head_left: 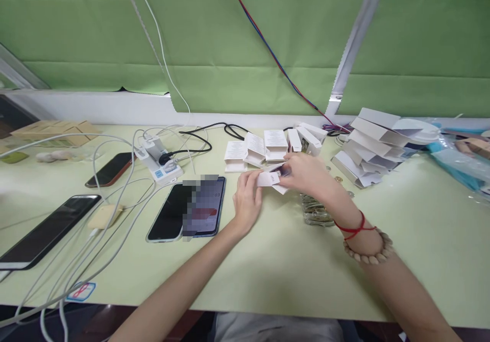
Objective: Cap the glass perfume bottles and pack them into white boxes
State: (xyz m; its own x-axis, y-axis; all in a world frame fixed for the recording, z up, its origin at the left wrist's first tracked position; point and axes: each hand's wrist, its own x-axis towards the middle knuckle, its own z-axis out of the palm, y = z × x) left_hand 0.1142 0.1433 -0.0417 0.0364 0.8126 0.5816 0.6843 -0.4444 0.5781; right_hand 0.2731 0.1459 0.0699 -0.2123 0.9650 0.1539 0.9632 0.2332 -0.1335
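A small white box [269, 179] with raised flaps is between my two hands near the middle of the table. My left hand [247, 199] grips its left side with bent fingers. At the box's opening, my right hand [304, 172] has its fingers pinched; a small dark and shiny item shows at the fingertips, too small to name. Just behind stand several white boxes [275, 143] in a row. Beneath my right forearm lies a pile of small clear-wrapped packets [317, 212], partly hidden. A few small round metallic pieces [338, 179] lie by my right wrist.
Unfilled-looking white cartons [375, 145] are stacked at the right, beside plastic bags [459, 158]. On the left are several phones [168, 212], a power strip [158, 166], a beige charger [105, 216] and looping white cables. A green curtain hangs behind the table [287, 275].
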